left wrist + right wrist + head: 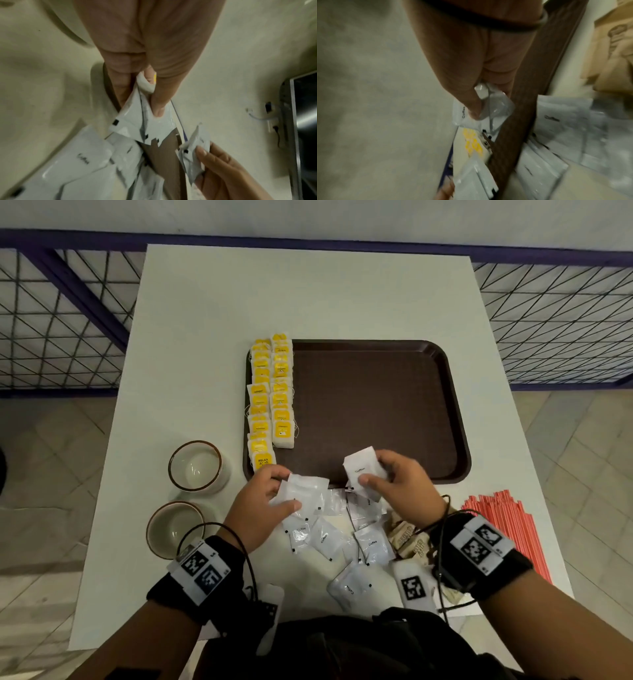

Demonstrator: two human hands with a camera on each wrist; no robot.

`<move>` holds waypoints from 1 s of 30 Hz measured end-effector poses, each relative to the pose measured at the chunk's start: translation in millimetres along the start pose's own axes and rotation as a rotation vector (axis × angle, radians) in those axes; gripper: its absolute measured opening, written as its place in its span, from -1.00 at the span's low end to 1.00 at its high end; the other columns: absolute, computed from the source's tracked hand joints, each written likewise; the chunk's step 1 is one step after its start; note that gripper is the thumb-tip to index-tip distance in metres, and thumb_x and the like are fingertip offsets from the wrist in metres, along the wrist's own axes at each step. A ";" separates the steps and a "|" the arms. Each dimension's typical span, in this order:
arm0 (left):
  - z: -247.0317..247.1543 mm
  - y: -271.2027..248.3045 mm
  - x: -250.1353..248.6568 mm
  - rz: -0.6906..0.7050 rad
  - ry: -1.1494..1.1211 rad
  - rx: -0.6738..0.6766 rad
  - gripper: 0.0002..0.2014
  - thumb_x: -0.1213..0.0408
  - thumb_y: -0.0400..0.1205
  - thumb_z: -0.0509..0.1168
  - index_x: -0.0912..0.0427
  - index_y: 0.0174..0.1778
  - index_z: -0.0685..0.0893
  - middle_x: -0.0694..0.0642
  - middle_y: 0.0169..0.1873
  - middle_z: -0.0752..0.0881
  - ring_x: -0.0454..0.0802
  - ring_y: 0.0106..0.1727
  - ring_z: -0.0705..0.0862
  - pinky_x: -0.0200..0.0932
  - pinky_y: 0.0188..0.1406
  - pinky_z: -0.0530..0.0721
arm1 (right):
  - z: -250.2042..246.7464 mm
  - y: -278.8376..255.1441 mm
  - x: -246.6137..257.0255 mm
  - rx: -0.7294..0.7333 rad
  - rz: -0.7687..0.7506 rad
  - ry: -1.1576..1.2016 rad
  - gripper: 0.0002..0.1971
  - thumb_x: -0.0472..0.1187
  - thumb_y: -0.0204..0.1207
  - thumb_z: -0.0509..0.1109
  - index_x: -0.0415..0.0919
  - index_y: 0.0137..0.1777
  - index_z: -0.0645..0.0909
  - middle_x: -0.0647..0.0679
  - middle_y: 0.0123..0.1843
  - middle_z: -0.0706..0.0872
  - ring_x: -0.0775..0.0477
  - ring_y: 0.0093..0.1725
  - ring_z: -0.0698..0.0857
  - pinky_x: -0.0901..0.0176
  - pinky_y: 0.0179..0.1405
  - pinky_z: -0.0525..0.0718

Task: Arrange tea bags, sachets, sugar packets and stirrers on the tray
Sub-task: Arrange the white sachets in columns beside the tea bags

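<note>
A dark brown tray (376, 405) lies mid-table, with two rows of yellow tea bags (272, 395) along its left side. My left hand (274, 491) pinches a small stack of white coffee sachets (305, 494) at the tray's near edge; the left wrist view shows the sachets (137, 121) fanned between thumb and fingers. My right hand (387, 474) grips more white coffee sachets (363, 470) just over the tray's near rim, and these sachets (493, 105) are blurred in the right wrist view. Loose white sachets (342, 539) lie on the table beneath both hands.
Two empty ceramic bowls (195, 465) (174, 527) stand left of my hands. Brown sugar packets (407, 539) lie under my right wrist, and a bundle of red stirrers (507, 529) lies at the right table edge. A wire fence (61, 313) runs behind the table.
</note>
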State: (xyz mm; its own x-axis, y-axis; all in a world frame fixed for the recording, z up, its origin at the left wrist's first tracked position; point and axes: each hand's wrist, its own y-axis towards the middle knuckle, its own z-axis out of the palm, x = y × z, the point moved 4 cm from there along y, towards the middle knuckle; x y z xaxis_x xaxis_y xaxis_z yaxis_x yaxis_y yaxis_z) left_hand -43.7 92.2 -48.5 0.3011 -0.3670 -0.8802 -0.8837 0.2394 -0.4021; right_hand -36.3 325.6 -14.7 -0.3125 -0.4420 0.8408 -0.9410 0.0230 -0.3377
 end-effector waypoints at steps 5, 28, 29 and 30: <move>-8.1 6.2 -20.3 0.017 -0.125 -0.031 -0.54 0.45 0.39 0.52 -0.04 0.07 0.55 0.07 -0.10 0.80 -0.13 -0.16 0.79 -0.21 -0.16 0.75 | 2.4 -3.5 11.1 0.273 0.077 0.247 -0.64 -0.37 0.41 0.49 -0.23 0.22 0.64 -0.11 0.14 0.77 -0.01 0.03 0.76 0.05 0.09 0.71; 18.4 6.3 -54.5 -0.108 -0.921 0.176 -0.58 0.29 0.63 0.23 0.18 0.44 0.48 0.20 0.25 0.67 0.13 0.24 0.67 0.01 0.02 0.73 | 45.3 -5.1 39.2 0.281 0.019 0.487 -0.72 -0.41 0.41 0.49 -0.31 0.12 0.63 -0.16 0.00 0.77 0.00 -0.12 0.75 0.18 -0.13 0.71; 18.4 7.0 -54.5 -0.094 -0.912 0.172 -0.62 0.32 0.66 0.18 0.19 0.43 0.49 0.20 0.20 0.69 0.12 0.20 0.68 -0.01 -0.02 0.73 | 44.0 -5.2 39.4 0.277 0.011 0.449 -0.72 -0.42 0.42 0.48 -0.32 0.13 0.63 -0.15 0.01 0.77 0.00 -0.11 0.76 0.16 -0.10 0.71; 16.7 7.5 -55.0 -0.085 -0.919 0.158 -0.64 0.33 0.67 0.15 0.20 0.40 0.51 0.20 0.18 0.70 0.12 0.19 0.69 -0.02 -0.02 0.73 | 41.4 -5.1 39.3 0.268 0.004 0.427 -0.72 -0.42 0.41 0.48 -0.31 0.13 0.63 -0.17 0.03 0.77 -0.04 -0.07 0.76 0.08 -0.03 0.73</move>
State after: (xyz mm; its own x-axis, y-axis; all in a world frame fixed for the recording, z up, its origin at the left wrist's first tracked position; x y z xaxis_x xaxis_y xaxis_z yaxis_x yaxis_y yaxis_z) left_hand -60.8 129.2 -7.3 0.5873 0.4497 -0.6729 -0.8070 0.3889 -0.4445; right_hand -38.4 271.1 2.5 -0.3941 -0.0349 0.9184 -0.8907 -0.2317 -0.3911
